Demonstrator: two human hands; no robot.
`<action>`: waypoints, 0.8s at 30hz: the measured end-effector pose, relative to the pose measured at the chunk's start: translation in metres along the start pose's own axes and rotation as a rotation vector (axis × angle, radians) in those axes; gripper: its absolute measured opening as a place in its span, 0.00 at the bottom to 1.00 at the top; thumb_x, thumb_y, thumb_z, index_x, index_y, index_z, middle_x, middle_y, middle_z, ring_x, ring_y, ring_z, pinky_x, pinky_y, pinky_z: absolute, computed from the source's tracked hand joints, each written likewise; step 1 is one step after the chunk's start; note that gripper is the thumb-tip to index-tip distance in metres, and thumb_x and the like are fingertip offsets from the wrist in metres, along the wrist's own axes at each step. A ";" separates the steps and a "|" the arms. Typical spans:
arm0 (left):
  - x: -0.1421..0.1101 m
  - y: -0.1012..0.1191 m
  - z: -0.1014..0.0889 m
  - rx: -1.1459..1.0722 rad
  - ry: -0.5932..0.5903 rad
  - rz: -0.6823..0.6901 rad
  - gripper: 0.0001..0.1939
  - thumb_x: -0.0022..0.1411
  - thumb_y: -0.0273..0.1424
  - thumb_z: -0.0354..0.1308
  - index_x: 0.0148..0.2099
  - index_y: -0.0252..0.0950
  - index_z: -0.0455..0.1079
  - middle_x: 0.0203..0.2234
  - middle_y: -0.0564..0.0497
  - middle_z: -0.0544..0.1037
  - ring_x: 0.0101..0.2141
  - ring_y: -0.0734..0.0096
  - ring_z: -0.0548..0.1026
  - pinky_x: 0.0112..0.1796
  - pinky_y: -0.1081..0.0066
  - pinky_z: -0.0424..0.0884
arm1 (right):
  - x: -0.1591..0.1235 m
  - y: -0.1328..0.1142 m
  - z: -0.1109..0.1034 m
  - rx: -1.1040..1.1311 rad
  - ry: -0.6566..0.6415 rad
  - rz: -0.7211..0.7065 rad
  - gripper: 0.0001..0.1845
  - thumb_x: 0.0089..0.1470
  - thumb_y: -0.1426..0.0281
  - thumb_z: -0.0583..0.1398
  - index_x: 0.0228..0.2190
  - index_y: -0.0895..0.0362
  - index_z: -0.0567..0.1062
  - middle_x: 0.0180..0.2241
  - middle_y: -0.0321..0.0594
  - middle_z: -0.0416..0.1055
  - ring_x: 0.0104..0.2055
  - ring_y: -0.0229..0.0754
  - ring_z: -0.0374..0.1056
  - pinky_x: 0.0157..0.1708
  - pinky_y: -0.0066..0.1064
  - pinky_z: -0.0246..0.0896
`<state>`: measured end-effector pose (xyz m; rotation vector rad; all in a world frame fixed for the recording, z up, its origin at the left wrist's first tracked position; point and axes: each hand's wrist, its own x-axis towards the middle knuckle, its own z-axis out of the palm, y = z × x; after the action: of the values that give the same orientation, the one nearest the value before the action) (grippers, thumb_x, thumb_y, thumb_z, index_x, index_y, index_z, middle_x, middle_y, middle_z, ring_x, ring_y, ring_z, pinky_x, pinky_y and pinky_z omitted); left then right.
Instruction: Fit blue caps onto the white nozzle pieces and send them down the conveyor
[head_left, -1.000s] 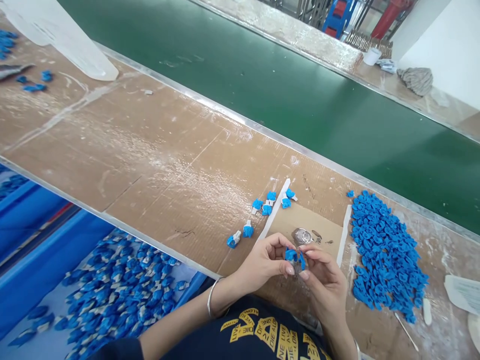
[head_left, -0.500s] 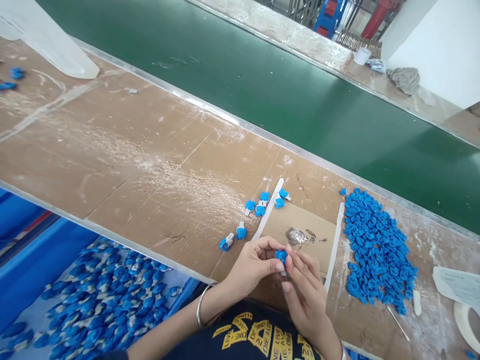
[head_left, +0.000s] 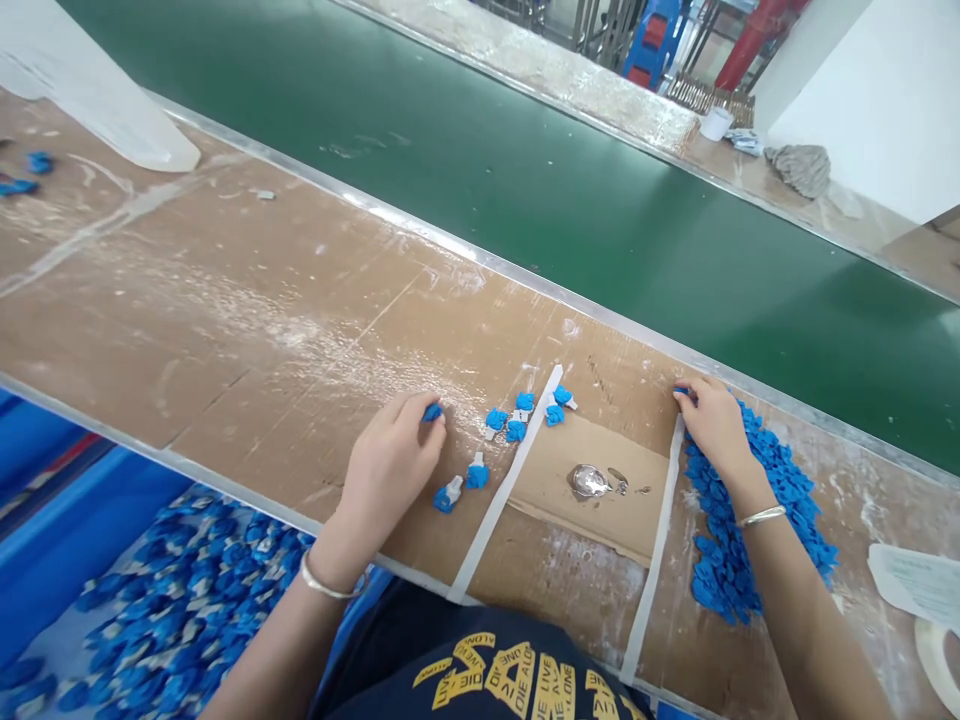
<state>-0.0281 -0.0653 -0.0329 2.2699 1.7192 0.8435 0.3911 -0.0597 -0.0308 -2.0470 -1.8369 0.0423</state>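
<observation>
My left hand (head_left: pixel 396 462) is over the brown worktop, its fingers closed on a small blue piece (head_left: pixel 433 411) that peeks out at the fingertips. To its right lie several small blue pieces with pale grey tabs (head_left: pixel 477 474). At the upper left edge of a heap of loose blue pieces (head_left: pixel 780 500), my right hand (head_left: pixel 711 420) pinches one blue piece (head_left: pixel 680 391) between thumb and finger. Between the hands, a cardboard sheet (head_left: pixel 547 480) bears a shiny blob of clear, wet-looking stuff (head_left: pixel 589 481).
A blue bin (head_left: pixel 67 535) full of blue and grey pieces stands below the worktop at left. Beyond the worktop runs a green conveyor belt (head_left: pixel 465 170). White tape strips (head_left: pixel 649 590) flank the cardboard. A tape roll (head_left: pixel 934 660) lies at far right.
My hands were together over the cardboard around one blue piece. They have parted: the left went left with a blue piece, and the right reached the heap and took hold of another.
</observation>
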 end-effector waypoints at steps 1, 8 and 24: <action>0.002 -0.006 0.003 0.071 0.004 0.027 0.12 0.66 0.28 0.50 0.50 0.35 0.69 0.44 0.40 0.77 0.45 0.52 0.75 0.47 0.54 0.73 | -0.002 0.001 0.002 -0.001 0.004 0.003 0.15 0.57 0.65 0.54 0.35 0.59 0.78 0.36 0.49 0.75 0.37 0.49 0.72 0.43 0.45 0.68; -0.014 0.009 0.001 0.210 0.057 0.187 0.13 0.66 0.25 0.54 0.53 0.34 0.68 0.55 0.36 0.68 0.59 0.45 0.62 0.56 0.46 0.65 | -0.021 -0.005 0.004 0.010 0.060 -0.032 0.17 0.58 0.60 0.55 0.33 0.59 0.78 0.33 0.47 0.73 0.30 0.45 0.70 0.35 0.42 0.70; -0.038 0.030 -0.001 0.032 -0.295 0.385 0.09 0.70 0.29 0.51 0.43 0.37 0.73 0.34 0.47 0.75 0.34 0.63 0.72 0.36 0.65 0.67 | -0.099 -0.043 0.016 -0.175 -0.034 -0.313 0.33 0.53 0.84 0.45 0.59 0.62 0.68 0.58 0.54 0.69 0.59 0.52 0.68 0.54 0.45 0.69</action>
<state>-0.0103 -0.1098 -0.0311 2.6341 1.2012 0.5043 0.3318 -0.1479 -0.0553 -1.8508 -2.2296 -0.1757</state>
